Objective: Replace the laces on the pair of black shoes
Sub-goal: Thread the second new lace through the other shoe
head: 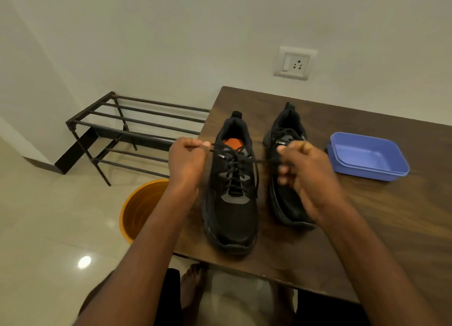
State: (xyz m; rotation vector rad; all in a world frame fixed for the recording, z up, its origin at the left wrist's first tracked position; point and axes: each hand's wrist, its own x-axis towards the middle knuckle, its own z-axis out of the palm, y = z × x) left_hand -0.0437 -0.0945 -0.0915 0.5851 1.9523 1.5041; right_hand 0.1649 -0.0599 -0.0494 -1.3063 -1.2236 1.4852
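Two black shoes stand side by side on a dark wooden table (381,223), toes towards me. The left shoe (232,213) has an orange insole and a black lace (234,164) threaded up its eyelets. My left hand (187,161) pinches one end of that lace at the shoe's left side. My right hand (305,171) grips the other end, which is stretched taut to the right. That hand covers the middle of the right shoe (287,132), which shows a lace near its tongue.
A blue plastic tub (367,155) sits on the table right of the shoes. An orange bucket (139,208) stands on the tiled floor by the table's left edge. A dark metal shoe rack (127,130) stands against the wall behind it. My bare feet show below the table.
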